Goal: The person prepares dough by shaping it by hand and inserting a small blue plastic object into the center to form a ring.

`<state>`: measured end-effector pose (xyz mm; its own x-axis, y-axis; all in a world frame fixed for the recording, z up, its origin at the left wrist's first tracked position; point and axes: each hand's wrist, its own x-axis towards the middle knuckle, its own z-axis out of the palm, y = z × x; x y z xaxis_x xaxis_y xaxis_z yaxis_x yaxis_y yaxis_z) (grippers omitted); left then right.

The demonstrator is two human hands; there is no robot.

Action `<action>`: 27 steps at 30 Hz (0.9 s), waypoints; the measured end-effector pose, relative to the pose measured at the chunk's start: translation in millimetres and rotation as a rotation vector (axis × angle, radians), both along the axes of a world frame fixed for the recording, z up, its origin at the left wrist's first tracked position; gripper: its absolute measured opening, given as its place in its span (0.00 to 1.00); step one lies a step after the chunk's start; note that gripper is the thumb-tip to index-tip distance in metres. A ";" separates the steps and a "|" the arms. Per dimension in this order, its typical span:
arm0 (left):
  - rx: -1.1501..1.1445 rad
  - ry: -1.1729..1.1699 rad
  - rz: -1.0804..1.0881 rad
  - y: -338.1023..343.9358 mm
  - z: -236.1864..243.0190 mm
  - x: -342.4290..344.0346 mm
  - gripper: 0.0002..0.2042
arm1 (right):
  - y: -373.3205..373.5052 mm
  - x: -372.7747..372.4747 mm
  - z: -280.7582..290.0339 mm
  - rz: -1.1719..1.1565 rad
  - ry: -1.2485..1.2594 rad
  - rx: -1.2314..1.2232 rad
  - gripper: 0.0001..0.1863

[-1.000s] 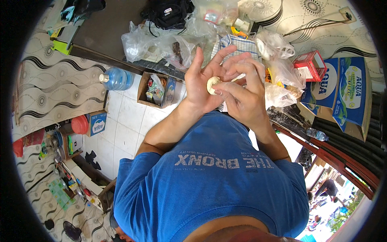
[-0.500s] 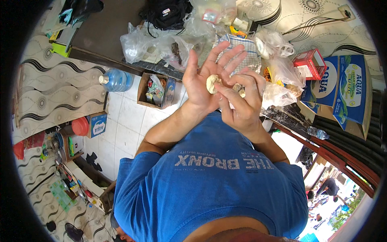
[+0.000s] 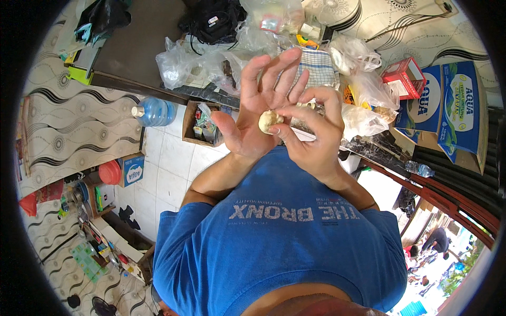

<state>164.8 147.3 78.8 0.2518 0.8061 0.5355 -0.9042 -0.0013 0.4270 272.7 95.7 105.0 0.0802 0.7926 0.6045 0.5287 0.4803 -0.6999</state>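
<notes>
A small pale, lumpy dough ball [image 3: 270,121] rests against the palm of my left hand [image 3: 246,119]. The fingers of that hand are stretched out and spread apart. From the right, my right hand [image 3: 319,134] pinches the ball's edge between thumb and index finger. Its other fingers are bent and apart from the ball. Both hands are raised in front of my blue shirt [image 3: 284,237]. Behind them lie clear plastic bags [image 3: 182,63] and a checked cloth [image 3: 319,67] on a dark counter [image 3: 139,47].
An open carton [image 3: 196,126] of packets and a blue water jug [image 3: 157,111] stand on the white tiled floor [image 3: 158,179]. To the right are a red box [image 3: 405,79], filled plastic bags [image 3: 363,118], a large blue carton [image 3: 461,113] and a small bottle [image 3: 419,169]. People are visible outside, lower right.
My left hand has turned, its thumb swinging out to the left. The dough ball looks rounder and sits slightly lower and further left, with my right thumb and index finger now at its edge.
</notes>
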 end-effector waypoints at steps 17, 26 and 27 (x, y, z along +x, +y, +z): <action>-0.689 -0.067 -0.500 1.9 12.9 -5.8 0.42 | 19.9 29.6 3.6 0.227 -0.314 0.068 0.14; -0.658 0.142 -0.435 0.0 8.7 -6.7 0.44 | 13.9 18.7 5.8 0.137 -0.118 -0.099 0.10; -0.633 0.104 -0.413 0.7 8.4 -4.7 0.43 | 10.4 15.2 2.5 0.105 -0.142 -0.072 0.10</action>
